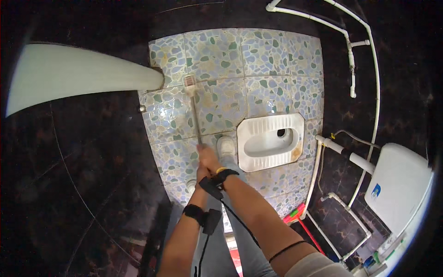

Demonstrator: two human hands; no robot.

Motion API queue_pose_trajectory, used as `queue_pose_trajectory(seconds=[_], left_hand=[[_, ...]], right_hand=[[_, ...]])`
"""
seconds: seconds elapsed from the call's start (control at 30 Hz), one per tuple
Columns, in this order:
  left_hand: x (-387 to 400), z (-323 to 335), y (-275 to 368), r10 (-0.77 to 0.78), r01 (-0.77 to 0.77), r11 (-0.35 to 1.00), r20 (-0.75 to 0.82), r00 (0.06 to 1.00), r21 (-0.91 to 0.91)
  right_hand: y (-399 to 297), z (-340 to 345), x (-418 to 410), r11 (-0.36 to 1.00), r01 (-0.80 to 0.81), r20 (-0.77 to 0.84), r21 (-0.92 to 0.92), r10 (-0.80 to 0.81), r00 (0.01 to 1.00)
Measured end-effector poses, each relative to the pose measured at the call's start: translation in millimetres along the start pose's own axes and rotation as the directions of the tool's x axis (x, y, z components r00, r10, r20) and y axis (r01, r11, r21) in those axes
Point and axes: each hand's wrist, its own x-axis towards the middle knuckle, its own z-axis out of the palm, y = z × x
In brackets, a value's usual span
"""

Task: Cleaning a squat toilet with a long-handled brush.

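Both hands are closed one over the other on the slim handle of a long-handled brush [196, 121]. My right hand [209, 157] is farther forward, and my left hand [202, 172] sits partly hidden behind it. The blurred brush head [190, 85] is at the handle's far end, over the patterned tile floor [221, 100] and close to the base of a large pale pipe [100, 67]. A white ceramic squat toilet [271, 142] is set in the floor, to the right of the brush.
Dark wall tiles surround the floor. A white cistern [398, 187] and white water pipes [375, 86] run along the right wall. A red broom [296, 214] leans near the right floor edge. My white shoe [226, 146] stands beside the toilet. Black cables [238, 220] hang from my wrist devices.
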Motion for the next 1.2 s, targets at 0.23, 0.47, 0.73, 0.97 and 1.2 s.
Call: queue_pose_trajectory(seconds=[0.23, 0.47, 0.73, 0.97, 1.2], left_hand=[[0, -2, 3, -0.035, 0.035, 0.999, 0.011, 0.999, 0.001], [-29, 8, 6, -0.065, 0.065, 0.995, 0.002, 0.998, -0.072], [50, 73, 6, 0.022, -0.612, -0.037, 0.613, 0.79, 0.79], [-21, 78, 9, -0.126, -0.029, 0.555, 0.119, 0.985, 0.831], [22, 153, 39, -0.127, -0.111, 0.45, 0.187, 0.974, 0.886]], right_hand=[[-1, -3, 2, 0.973, -0.163, -0.056, 0.165, 0.175, 0.983], [8, 11, -25, 0.451, -0.329, 0.233, 0.829, 0.256, 0.938], [71, -50, -1, 0.746, -0.401, -0.095, 0.531, 0.523, 0.847], [77, 3, -16, 0.796, -0.322, -0.102, 0.513, 0.429, 0.898], [77, -90, 23, 0.528, -0.392, 0.069, 0.753, 0.529, 0.846]])
